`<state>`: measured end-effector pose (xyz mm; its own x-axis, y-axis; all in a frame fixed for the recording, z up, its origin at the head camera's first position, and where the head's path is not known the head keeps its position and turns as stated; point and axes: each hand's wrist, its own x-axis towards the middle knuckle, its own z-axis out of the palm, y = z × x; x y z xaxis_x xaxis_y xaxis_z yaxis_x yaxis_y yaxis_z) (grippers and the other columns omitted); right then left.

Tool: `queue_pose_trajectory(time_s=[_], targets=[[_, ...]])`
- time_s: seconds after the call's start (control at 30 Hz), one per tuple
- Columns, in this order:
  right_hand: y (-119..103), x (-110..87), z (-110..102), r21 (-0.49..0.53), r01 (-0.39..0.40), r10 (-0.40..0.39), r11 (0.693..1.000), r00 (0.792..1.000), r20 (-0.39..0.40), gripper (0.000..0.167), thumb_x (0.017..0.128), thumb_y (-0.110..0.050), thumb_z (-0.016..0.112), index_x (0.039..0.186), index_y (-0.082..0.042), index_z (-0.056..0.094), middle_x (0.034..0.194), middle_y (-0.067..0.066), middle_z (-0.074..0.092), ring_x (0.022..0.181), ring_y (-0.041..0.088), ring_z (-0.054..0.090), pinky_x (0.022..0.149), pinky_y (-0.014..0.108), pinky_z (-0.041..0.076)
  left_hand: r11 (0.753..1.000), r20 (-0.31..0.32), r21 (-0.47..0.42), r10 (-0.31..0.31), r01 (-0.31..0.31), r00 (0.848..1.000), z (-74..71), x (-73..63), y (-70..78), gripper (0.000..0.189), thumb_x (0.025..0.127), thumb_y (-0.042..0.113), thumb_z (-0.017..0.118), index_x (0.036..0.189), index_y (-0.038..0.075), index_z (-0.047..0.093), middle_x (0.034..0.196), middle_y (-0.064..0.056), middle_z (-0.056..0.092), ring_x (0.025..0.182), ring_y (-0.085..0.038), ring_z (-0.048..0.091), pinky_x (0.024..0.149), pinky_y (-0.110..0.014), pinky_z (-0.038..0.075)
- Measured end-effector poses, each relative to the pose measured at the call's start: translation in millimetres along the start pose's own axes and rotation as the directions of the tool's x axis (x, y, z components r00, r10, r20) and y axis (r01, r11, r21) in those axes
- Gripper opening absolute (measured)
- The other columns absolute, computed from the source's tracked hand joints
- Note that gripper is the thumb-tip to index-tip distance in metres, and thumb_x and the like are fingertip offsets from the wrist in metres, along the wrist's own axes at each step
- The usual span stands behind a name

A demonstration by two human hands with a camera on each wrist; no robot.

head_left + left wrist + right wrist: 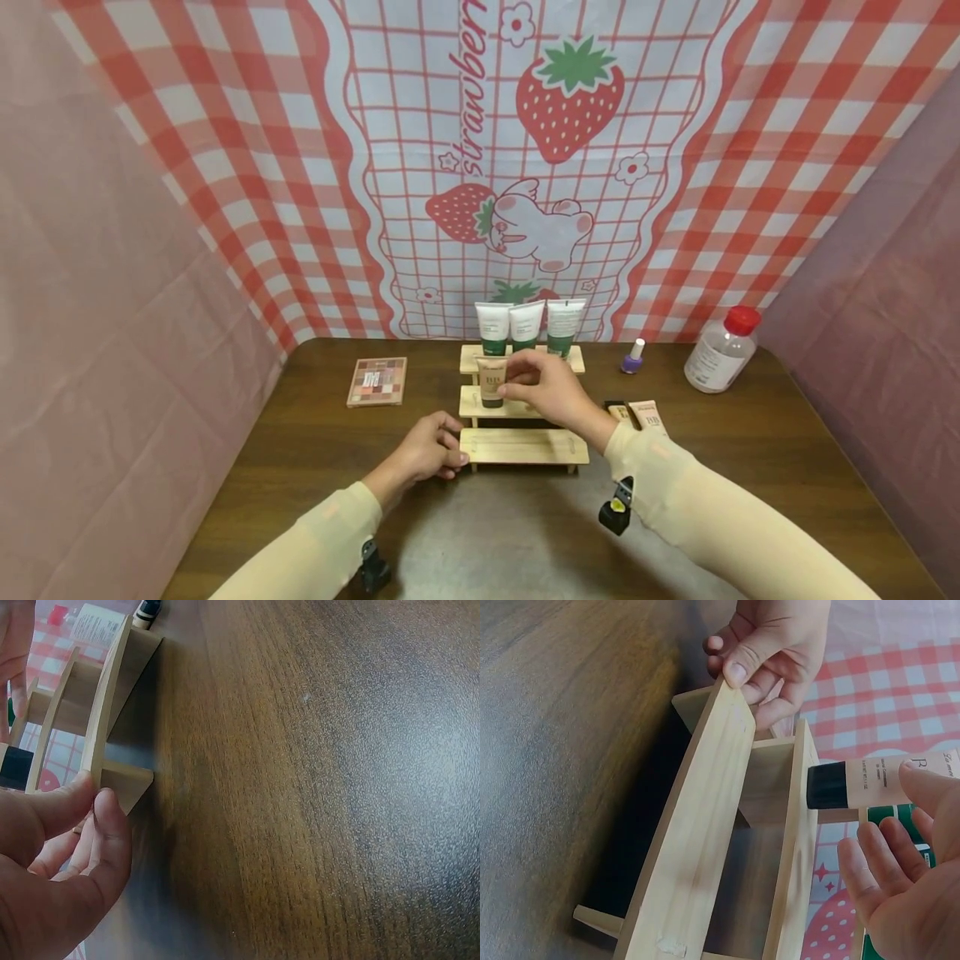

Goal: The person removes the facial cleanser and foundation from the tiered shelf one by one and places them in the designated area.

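Note:
A three-tier wooden stand (525, 447) is on the table. My left hand (429, 448) pinches the left end of its lowest shelf between thumb and fingers, seen closely in the left wrist view. My right hand (551, 387) holds a beige BB cream tube (492, 382) by its side, thumb on the front. The tube is upright with its black cap (827, 786) down, right at the left part of the middle shelf (793, 847). On the top shelf stand three white-and-green tubes (564, 325), their bottoms partly behind my right hand.
Right of the stand lie another BB cream tube (647, 415) and a black-and-gold item (621, 412), partly behind my right arm. Further back are a purple nail polish bottle (632, 360) and a clear bottle with a red cap (720, 354). An eyeshadow palette (377, 382) lies left.

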<state>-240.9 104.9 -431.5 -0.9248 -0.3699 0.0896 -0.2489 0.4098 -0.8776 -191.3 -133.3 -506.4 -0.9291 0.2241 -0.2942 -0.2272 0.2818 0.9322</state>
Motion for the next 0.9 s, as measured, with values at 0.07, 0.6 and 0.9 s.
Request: queue_pose_trajectory(time_s=[0.07, 0.6, 0.9], targets=[[0.2, 0.3, 0.9, -0.005, -0.005, 0.005, 1.000, 1.000, -0.003, 0.033, 0.089, -0.018, 0.082, 0.118, -0.010, 0.069, 0.110, 0.007, 0.073, 0.100, 0.022, 0.073, 0.085, 0.036, 0.064, 1.000, 0.006, -0.003, -0.002, 0.002, 1.000, -0.1, -0.2, 0.6, 0.045, 0.082, -0.016, 0.075, 0.120, -0.007, 0.052, 0.087, -0.015, 0.062, 0.064, -0.020, 0.064, 0.054, -0.032, 0.062], [-3.8, 3.2, 6.4, -0.071, -0.012, 0.009, 0.997, 0.999, -0.042, 0.019, 0.090, -0.020, 0.081, 0.103, -0.012, 0.071, 0.106, 0.006, 0.074, 0.096, 0.021, 0.073, 0.080, 0.034, 0.063, 1.000, -0.004, -0.009, -0.010, 0.010, 1.000, 1.2, -1.5, 5.7, 0.046, 0.081, -0.018, 0.074, 0.121, -0.007, 0.053, 0.089, -0.017, 0.062, 0.065, -0.022, 0.064, 0.056, -0.036, 0.063], [-4.5, 1.7, 9.1, -0.073, -0.022, 0.017, 0.997, 0.998, -0.059, 0.017, 0.090, -0.019, 0.081, 0.101, -0.012, 0.071, 0.103, 0.005, 0.074, 0.093, 0.019, 0.073, 0.075, 0.032, 0.062, 1.000, -0.006, -0.004, -0.017, 0.017, 1.000, 2.0, -1.8, 4.1, 0.046, 0.081, -0.018, 0.074, 0.120, -0.007, 0.053, 0.088, -0.016, 0.062, 0.064, -0.021, 0.063, 0.056, -0.035, 0.063]])
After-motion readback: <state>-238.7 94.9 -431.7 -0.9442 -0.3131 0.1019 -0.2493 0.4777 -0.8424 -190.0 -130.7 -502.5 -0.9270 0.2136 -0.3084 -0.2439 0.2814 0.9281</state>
